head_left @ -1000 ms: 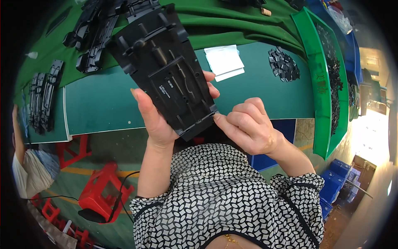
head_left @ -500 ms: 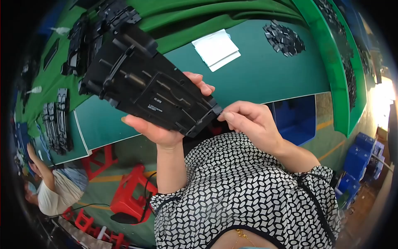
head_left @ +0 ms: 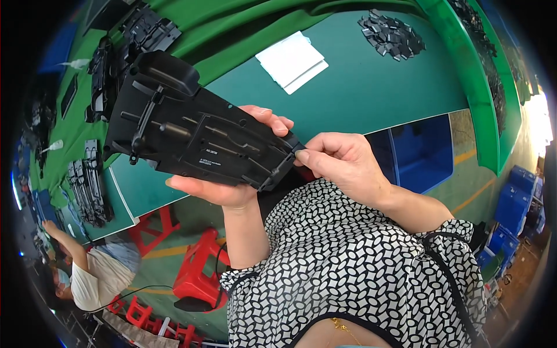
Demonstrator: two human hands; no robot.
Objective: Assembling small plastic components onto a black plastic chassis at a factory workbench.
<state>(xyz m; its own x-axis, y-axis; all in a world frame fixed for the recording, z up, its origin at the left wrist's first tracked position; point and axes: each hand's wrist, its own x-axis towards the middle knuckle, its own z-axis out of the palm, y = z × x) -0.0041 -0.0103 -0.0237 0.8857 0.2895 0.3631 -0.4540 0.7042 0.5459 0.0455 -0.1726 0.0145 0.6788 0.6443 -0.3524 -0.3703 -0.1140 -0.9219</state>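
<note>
1. Black moulded plastic panel (head_left: 185,136): raised before the torso, overlapping the table edge.
2. Left hand (head_left: 226,193): grasps the panel from beneath.
3. Right hand (head_left: 351,166): pinches the panel's narrow-end corner.
4. Step: apparently corner fitting; next move calls for steady support, fingertip pressure.
5. Beyond: black clip pile (head_left: 394,36) on green tabletop (head_left: 365,87).

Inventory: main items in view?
Tapered plastic panel: 1, black, centre left
Small plastic pieces: heap, black, upper right
Papery rectangular stack: 1, white, upper centre
Ribbed plastic parts: many, black, left
Draped cloth: 1, green, top
Tabletop: 1, green, centre
Long bin: 1, green, right
Open bin: 1, blue, right
Stools: several, red, lower left
Co-worker: 1, white top, left
Patterned garment: 1, black-white, bottom
Left hand: 1, gripping panel
Right hand: 1, at panel's end
</note>
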